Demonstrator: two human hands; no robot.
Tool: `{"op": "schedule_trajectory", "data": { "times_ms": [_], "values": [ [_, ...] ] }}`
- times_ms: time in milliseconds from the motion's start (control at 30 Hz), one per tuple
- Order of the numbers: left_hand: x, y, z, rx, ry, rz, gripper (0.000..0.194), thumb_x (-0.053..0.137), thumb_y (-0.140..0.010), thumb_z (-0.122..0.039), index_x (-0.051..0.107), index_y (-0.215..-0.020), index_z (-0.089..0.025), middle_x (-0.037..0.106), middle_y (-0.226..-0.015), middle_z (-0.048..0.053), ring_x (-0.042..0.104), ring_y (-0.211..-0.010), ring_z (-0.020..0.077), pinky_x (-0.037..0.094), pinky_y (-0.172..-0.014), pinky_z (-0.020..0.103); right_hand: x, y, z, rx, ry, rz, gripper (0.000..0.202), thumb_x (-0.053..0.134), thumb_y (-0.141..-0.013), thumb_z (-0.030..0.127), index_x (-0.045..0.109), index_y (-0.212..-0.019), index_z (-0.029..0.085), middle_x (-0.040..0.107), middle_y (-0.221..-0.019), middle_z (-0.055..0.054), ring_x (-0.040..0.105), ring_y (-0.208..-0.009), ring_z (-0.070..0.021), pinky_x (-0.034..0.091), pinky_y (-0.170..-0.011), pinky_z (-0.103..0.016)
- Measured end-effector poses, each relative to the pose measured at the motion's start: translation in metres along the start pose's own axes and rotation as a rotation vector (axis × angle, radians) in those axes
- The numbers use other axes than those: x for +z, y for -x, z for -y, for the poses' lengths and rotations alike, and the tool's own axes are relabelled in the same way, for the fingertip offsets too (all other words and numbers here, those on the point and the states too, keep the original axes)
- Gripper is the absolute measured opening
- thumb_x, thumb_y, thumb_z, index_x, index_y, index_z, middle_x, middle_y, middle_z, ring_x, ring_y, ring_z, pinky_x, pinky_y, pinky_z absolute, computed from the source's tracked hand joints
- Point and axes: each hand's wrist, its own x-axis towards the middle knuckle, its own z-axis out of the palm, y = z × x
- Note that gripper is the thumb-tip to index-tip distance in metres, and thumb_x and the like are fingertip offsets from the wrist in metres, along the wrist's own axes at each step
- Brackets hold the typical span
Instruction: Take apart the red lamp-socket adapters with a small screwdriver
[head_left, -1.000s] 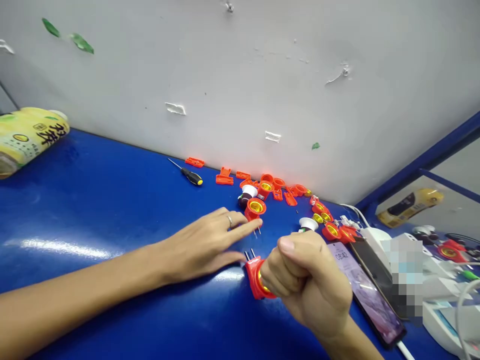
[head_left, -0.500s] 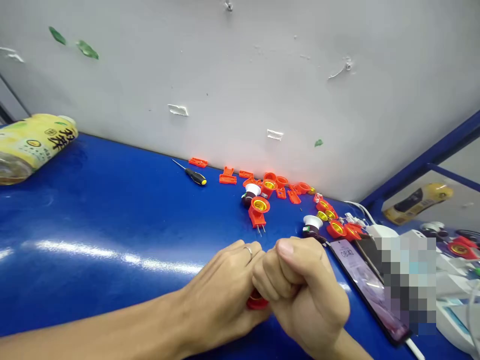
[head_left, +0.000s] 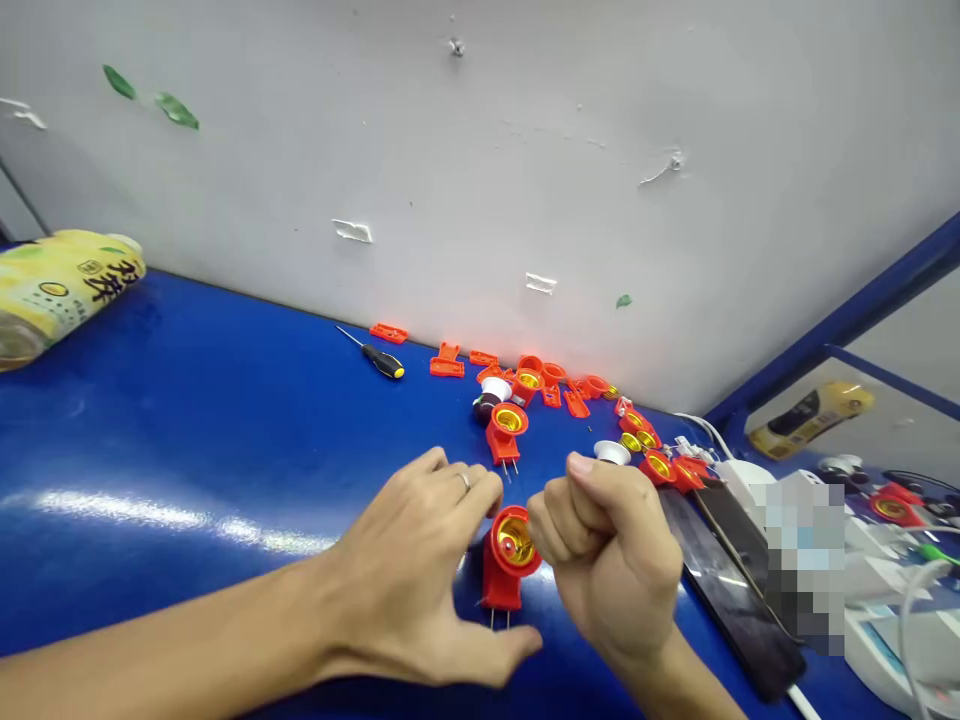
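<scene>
A red lamp socket with a brass inside and two metal prongs pointing down sits between my hands, low over the blue table. My left hand spans it, with fingertips at its upper rim and the thumb just under the prongs. My right hand is a closed fist with the thumb on top, and its knuckles touch the socket's rim. I cannot see anything inside the fist. Another red socket stands just beyond my left fingers.
Several red sockets and loose red parts lie along the white wall, with a small screwdriver to their left. A dark phone and white chargers lie at the right. A yellow bottle lies at the far left.
My hands, clasped together over the socket half a second ago, have parted. The socket now shows upright with its prongs down. A second ago the right hand alone held it.
</scene>
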Motion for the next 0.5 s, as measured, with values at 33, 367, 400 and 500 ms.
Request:
{"op": "schedule_trajectory", "data": {
  "times_ms": [33, 367, 400, 500],
  "values": [
    [0.004, 0.001, -0.008, -0.051, -0.061, 0.022, 0.048, 0.075, -0.065, -0.058, 0.046, -0.080, -0.023, 0.060, -0.074, 0.001, 0.053, -0.063, 0.0223, 0.041, -0.069, 0.039, 0.002, 0.001, -0.001, -0.001, 0.001, 0.004, 0.061, 0.063, -0.091, 0.032, 0.018, -0.051, 0.021, 0.015, -0.044, 0.009, 0.013, -0.041, -0.0051, 0.014, -0.041, -0.026],
    [-0.017, -0.017, 0.056, 0.263, -0.111, 0.118, 0.018, 0.056, -0.096, -0.022, 0.058, -0.112, -0.017, 0.070, -0.101, 0.010, 0.064, -0.088, 0.0244, 0.044, -0.084, 0.038, 0.005, 0.006, 0.009, 0.174, -0.021, 0.081, 0.062, 0.065, -0.088, 0.034, 0.017, -0.051, 0.022, 0.015, -0.042, 0.010, 0.012, -0.038, -0.0040, 0.011, -0.038, -0.024],
    [-0.018, -0.016, 0.055, 0.252, -0.119, 0.088, 0.018, 0.051, -0.095, -0.017, 0.058, -0.111, -0.016, 0.070, -0.100, 0.010, 0.063, -0.087, 0.0241, 0.043, -0.083, 0.039, 0.004, 0.006, 0.009, 0.167, -0.025, 0.082, 0.062, 0.065, -0.088, 0.035, 0.017, -0.051, 0.022, 0.015, -0.042, 0.010, 0.012, -0.038, -0.0040, 0.011, -0.038, -0.024],
    [-0.010, -0.007, 0.032, 0.335, 0.012, 0.036, 0.016, 0.056, -0.079, -0.025, 0.059, -0.094, -0.019, 0.064, -0.081, 0.005, 0.058, -0.073, 0.0219, 0.042, -0.074, 0.038, 0.003, 0.007, 0.006, 0.121, -0.040, 0.101, 0.061, 0.063, -0.090, 0.034, 0.018, -0.050, 0.022, 0.015, -0.043, 0.010, 0.012, -0.038, -0.0042, 0.012, -0.039, -0.025]
  ]
}}
